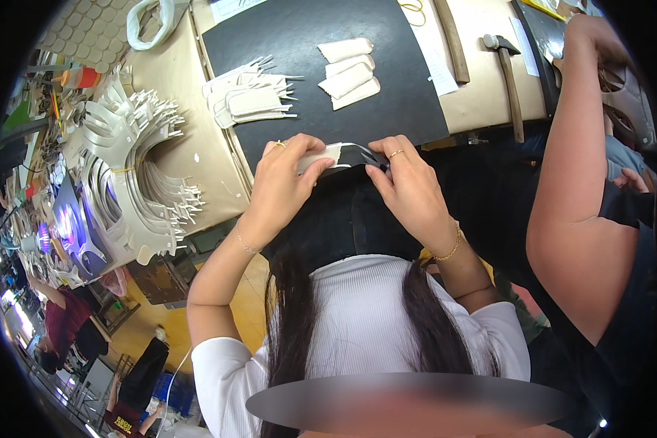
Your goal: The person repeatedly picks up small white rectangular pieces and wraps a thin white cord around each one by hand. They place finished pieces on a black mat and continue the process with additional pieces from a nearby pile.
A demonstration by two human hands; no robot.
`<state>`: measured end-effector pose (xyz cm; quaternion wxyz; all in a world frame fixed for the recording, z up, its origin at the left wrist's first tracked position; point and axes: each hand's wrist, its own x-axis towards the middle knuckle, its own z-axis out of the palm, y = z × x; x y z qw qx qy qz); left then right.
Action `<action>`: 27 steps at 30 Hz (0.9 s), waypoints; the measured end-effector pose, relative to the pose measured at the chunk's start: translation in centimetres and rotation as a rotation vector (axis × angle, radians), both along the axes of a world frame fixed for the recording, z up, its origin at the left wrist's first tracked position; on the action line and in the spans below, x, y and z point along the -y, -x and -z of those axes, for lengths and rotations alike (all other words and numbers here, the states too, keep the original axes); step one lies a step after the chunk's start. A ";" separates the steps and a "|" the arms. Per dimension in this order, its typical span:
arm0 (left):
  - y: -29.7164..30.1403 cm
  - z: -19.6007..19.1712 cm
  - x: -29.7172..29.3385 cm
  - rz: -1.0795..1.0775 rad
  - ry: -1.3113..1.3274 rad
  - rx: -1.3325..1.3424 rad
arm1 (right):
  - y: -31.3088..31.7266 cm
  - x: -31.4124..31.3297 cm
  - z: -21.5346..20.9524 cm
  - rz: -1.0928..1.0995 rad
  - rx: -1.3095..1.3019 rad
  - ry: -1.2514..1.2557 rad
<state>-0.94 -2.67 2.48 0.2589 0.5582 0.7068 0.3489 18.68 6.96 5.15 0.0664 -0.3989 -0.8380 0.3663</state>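
At the front edge of a black work board (pixel 310 55), both hands are close together over my lap. My left hand (pixel 288 175) is closed around a small cream, flat piece (pixel 332 154), its thumb and fingers pinching it. Thin white strips (pixel 352 148) bow from this piece toward my right hand (pixel 411 179), whose thumb and fingers are closed near the strip ends; something dark beside those fingertips is too small to name. Beyond my left hand lies a pile of cream pieces with thin strip ends (pixel 252 98). Several rounded cream pads (pixel 349 73) lie to its right.
Bundles of curved pale cut parts (pixel 131 168) are stacked on the left of the table. Toward the right lie a hammer (pixel 507 80) and a wooden handle (pixel 452 40). Another person's bent arm (pixel 573 182) is close on my right. A plastic bag roll (pixel 151 23) stands far left.
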 end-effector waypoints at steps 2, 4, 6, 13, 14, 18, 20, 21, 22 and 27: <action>0.0 -0.7 0.5 -0.012 0.009 -0.018 | 0.0 0.1 -0.5 -0.002 -0.004 0.007; -0.1 -1.2 0.7 -0.012 0.012 -0.048 | 0.4 0.2 -0.7 -0.001 -0.012 0.010; -0.2 -1.5 0.8 -0.002 -0.002 -0.067 | 0.8 0.3 -0.7 0.001 -0.026 -0.005; -0.6 -1.6 1.0 0.001 -0.048 -0.065 | 1.9 0.0 0.6 0.019 -0.132 -0.086; -0.6 -1.5 1.1 -0.004 -0.046 -0.052 | 1.9 0.0 0.7 0.017 -0.142 -0.092; -0.4 -1.1 1.1 -0.028 -0.063 -0.085 | 1.7 -0.5 1.1 0.019 -0.186 -0.126; 0.2 -1.1 0.9 -0.048 -0.085 -0.127 | 1.6 -1.2 1.1 0.069 -0.220 -0.052; 0.8 -1.2 0.8 -0.090 -0.085 -0.134 | 1.6 -1.6 1.1 0.094 -0.237 -0.014; 1.6 -1.3 0.6 -0.128 -0.098 -0.135 | 1.4 -2.0 1.0 0.141 -0.209 0.023; 6.2 -1.1 -2.6 -0.325 -0.166 -0.621 | 1.0 -4.9 0.2 0.329 -0.153 0.207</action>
